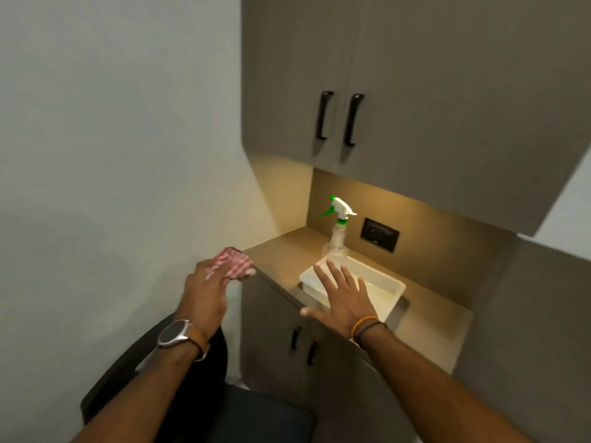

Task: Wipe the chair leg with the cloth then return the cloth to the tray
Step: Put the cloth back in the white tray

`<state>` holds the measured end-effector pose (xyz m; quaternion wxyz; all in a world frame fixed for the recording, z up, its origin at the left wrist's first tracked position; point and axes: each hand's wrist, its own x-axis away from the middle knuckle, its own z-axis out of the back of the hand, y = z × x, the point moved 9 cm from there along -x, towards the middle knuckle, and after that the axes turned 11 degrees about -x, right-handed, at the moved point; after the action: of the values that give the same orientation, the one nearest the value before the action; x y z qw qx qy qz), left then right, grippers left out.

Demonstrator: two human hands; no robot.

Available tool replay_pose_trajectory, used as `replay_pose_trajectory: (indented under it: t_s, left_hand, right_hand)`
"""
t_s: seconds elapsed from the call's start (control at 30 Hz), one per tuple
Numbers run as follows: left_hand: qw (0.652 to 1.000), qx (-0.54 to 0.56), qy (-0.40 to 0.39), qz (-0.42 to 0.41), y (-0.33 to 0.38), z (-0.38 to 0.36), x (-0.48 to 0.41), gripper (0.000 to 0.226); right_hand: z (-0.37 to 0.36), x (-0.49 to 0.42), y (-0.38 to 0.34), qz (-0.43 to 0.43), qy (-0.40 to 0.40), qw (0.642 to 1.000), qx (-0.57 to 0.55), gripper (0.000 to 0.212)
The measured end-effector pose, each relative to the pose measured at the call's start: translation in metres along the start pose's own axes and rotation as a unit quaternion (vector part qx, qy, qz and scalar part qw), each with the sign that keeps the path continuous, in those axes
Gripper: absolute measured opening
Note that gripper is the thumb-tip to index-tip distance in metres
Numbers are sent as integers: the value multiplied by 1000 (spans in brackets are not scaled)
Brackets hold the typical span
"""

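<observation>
My left hand [204, 292] holds a bunched red-and-white checked cloth [233, 262] in the air, just left of the counter's near corner. A white plastic tray [388, 290] sits on the brown counter [281, 251]. My right hand [343, 297] hovers flat over the tray's near side, fingers spread, holding nothing. The dark chair [224, 407] is below my arms at the bottom; only its backrest and seat show, and its legs are hidden.
A clear spray bottle [337, 238] with a green-and-white trigger stands at the tray's far end. A black wall socket [379, 235] is behind it. Upper cabinets [415, 91] hang overhead, lower cabinet doors [303, 343] sit under the counter, and a white wall is on the left.
</observation>
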<state>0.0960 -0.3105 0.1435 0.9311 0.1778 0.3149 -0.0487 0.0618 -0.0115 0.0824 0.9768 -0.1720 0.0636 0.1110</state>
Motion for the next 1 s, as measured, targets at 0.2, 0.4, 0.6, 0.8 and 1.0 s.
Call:
replay_pose_trajectory:
  t_s: [0.2, 0.4, 0.6, 0.8, 1.0]
  left_hand:
    - [987, 24, -122, -98, 160, -100, -7, 47]
    - [970, -10, -195, -144, 239, -194, -1, 41]
    - [968, -25, -215, -127, 275, -266, -23, 31]
    - [964, -78, -218, -134, 300, -323, -39, 29]
    - [944, -94, -287, -137, 317, -379, -17, 29]
  right_hand:
    - [27, 50, 130, -119, 1, 993, 24, 117]
    - [-32, 103, 227, -210, -20, 977, -25, 123]
    - [-116, 125, 271, -248, -115, 961, -50, 121]
    - [-137, 112, 278, -237, -139, 962, 11, 115]
    - [-140, 111, 279, -233, -147, 961, 7, 117]
